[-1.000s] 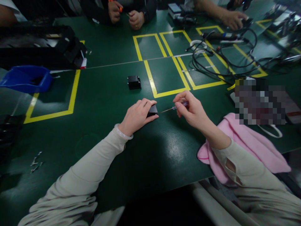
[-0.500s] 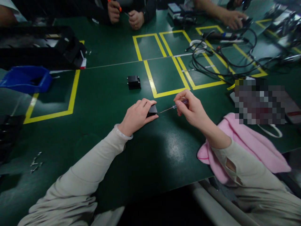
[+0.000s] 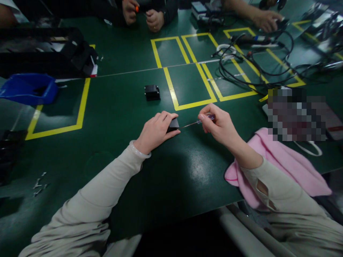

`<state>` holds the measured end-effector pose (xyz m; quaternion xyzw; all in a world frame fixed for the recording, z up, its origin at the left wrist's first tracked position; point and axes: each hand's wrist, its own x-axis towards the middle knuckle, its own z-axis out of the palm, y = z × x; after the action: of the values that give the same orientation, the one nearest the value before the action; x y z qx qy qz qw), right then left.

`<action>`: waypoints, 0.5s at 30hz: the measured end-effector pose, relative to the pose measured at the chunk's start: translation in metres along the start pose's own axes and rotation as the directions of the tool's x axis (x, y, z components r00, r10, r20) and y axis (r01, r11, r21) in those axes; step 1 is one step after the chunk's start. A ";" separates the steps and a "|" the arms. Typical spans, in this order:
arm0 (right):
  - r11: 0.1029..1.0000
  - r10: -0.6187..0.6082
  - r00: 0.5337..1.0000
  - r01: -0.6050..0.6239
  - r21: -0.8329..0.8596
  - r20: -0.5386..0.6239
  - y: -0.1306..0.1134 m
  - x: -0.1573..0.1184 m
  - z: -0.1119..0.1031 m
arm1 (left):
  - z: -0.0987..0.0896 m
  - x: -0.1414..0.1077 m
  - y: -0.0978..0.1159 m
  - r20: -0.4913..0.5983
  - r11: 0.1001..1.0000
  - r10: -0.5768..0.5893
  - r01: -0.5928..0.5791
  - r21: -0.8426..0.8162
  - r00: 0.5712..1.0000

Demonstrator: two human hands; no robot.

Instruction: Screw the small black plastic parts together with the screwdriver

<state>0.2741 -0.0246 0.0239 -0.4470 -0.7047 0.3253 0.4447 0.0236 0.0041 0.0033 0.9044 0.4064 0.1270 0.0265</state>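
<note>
My left hand is closed round a small black block on the green table, thumb and fingers on opposite sides. From the right, my right hand pinches the handle of a screwdriver. Its thin shaft points left, with the tip at the block's right end near my left fingertips; whether it touches cannot be made out. A second black block lies by itself beyond my left hand. Most of the held block is hidden by my fingers.
A blue bin and black trays stand at left, small metal pieces nearer. Cables and a pink cloth lie at right. Across the table, another person's hands hold something orange.
Both hands keep nearly the same places and holds. The whole view has shifted very slightly, and less of the orange item in the other person's hand shows.
</note>
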 end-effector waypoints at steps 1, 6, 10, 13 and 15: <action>1.000 0.000 1.000 0.000 0.002 0.005 0.000 0.000 0.000 | 0.000 0.000 0.000 0.001 1.000 -0.001 0.001 -0.001 1.000; 0.998 -0.035 0.999 0.032 0.056 0.039 0.000 0.000 0.001 | -0.001 0.000 0.000 0.004 1.000 -0.002 0.002 0.000 1.000; 1.000 -0.010 1.000 0.010 0.015 0.003 0.000 0.000 0.001 | -0.001 0.000 0.001 0.006 1.000 -0.001 0.001 -0.004 1.000; 1.000 0.001 1.000 -0.001 0.012 0.004 0.002 -0.001 0.001 | -0.001 0.000 0.001 0.005 1.000 -0.001 0.001 -0.002 1.000; 1.000 -0.008 1.000 0.008 0.022 0.005 0.002 -0.001 0.001 | 0.000 0.000 0.001 0.003 1.000 0.003 -0.003 -0.001 1.000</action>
<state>0.2743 -0.0244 0.0215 -0.4383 -0.7041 0.3323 0.4491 0.0239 0.0037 0.0038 0.9051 0.4052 0.1258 0.0272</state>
